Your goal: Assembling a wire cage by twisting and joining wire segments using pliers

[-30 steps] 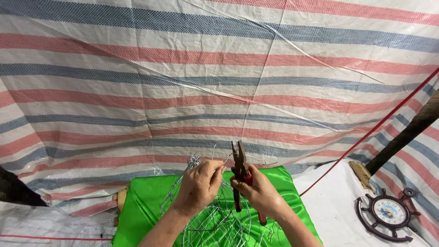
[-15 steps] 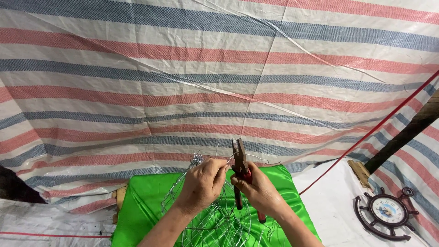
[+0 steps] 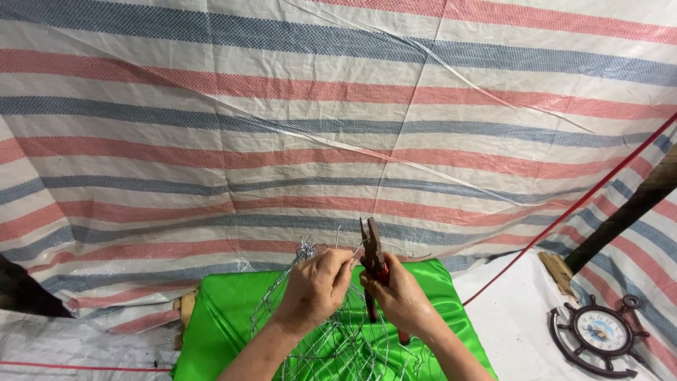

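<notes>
Tarpaulin (image 3: 338,127) striped in red, blue and white fills the background, hanging as a wall and creased by long folds. Below it a bright green cloth (image 3: 226,317) covers the work surface, with white sheeting (image 3: 515,331) to the right where a wheel-shaped clock (image 3: 598,333) lies. A red cord (image 3: 564,212) runs diagonally past a dark pole (image 3: 627,212). On the green cloth sits a wire mesh frame (image 3: 338,346). The left hand (image 3: 317,286) pinches a strand of its wire, fingers closed. The right hand (image 3: 398,296) is closed around red-handled pliers (image 3: 371,247), whose tips point upward.
</notes>
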